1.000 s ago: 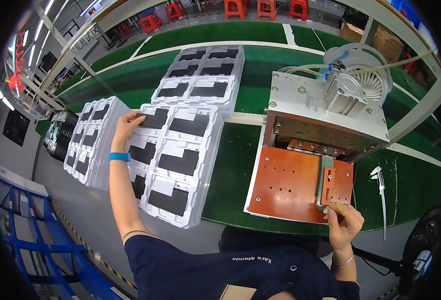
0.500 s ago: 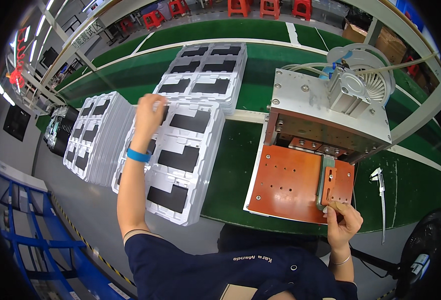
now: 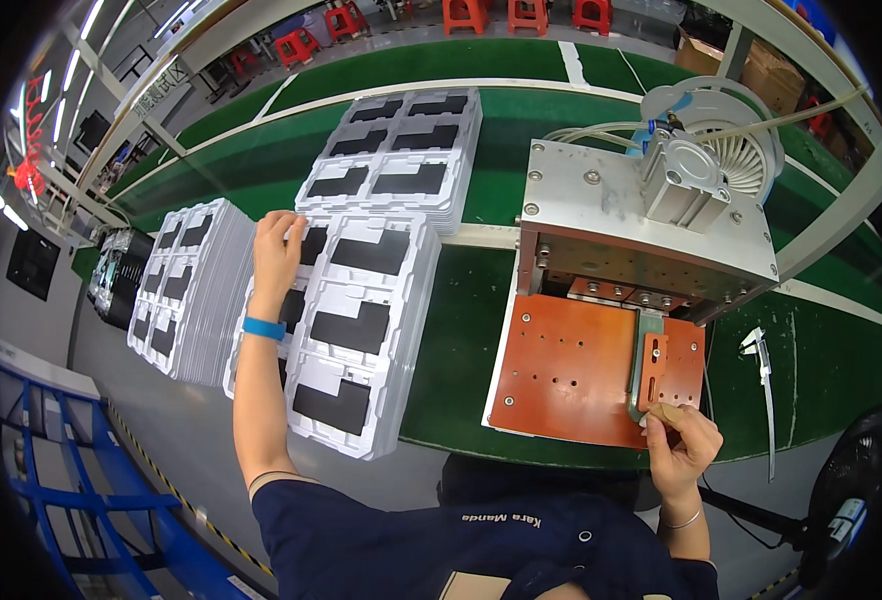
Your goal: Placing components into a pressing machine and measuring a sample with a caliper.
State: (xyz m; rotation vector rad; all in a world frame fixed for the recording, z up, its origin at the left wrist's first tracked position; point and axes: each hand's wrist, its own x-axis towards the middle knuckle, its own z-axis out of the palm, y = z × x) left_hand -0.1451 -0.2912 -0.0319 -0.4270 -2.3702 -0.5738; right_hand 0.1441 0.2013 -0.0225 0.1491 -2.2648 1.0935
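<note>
My left hand (image 3: 279, 250), with a blue band on its wrist, reaches over the near white plastic tray (image 3: 416, 290). Its fingers curl down at the edge of a black flat piece (image 3: 313, 244) in the far left pocket; whether they grip it is hidden. More notched black pieces (image 3: 349, 327) lie in the other pockets. At the press, my right hand (image 3: 686, 450) is closed in a pinch by the near end of a green bar (image 3: 645, 365). Something tan covers a fingertip there. An orange slotted clamp (image 3: 653, 368) sits beside the bar on the orange base plate (image 3: 561, 400).
A metal press head (image 3: 651, 190) stands over the plate's far side. Other tray stacks (image 3: 216, 290) stand at left and behind (image 3: 391, 150). A caliper (image 3: 764, 390) lies right of the press on the green table (image 3: 461, 340). A black fan (image 3: 851, 490) stands at the lower right.
My left hand has moved slightly left and nearer to me over the tray, showing more of the far left black piece. My right hand stays by the bar. The whole view has shifted a little.
</note>
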